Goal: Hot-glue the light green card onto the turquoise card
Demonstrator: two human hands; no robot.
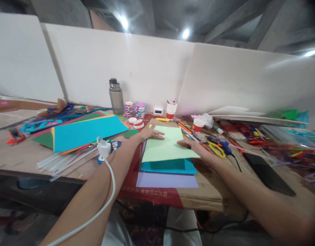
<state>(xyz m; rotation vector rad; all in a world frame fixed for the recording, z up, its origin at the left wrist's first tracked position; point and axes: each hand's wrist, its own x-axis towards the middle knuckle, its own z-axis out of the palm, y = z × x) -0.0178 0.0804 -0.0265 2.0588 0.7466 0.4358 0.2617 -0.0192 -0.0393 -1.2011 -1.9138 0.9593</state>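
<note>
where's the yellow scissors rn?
Head view, right of centre: the yellow scissors lie on the table just beyond the right hand, right of the light green paper.

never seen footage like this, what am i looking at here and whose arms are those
There is no machine here: one camera worn on a person's head looks forward and down, so both arms are the wearer's own. The left hand lies flat on the far left corner of a light green sheet; the right hand presses its right edge. Neither hand closes around anything. Under that sheet lie a blue sheet and a lilac sheet, on a cluttered wooden table. To the left lies a big blue sheet, with a grey bottle behind it. To the right are yellow scissors and a dark phone. A white cable crosses the left arm.
</note>
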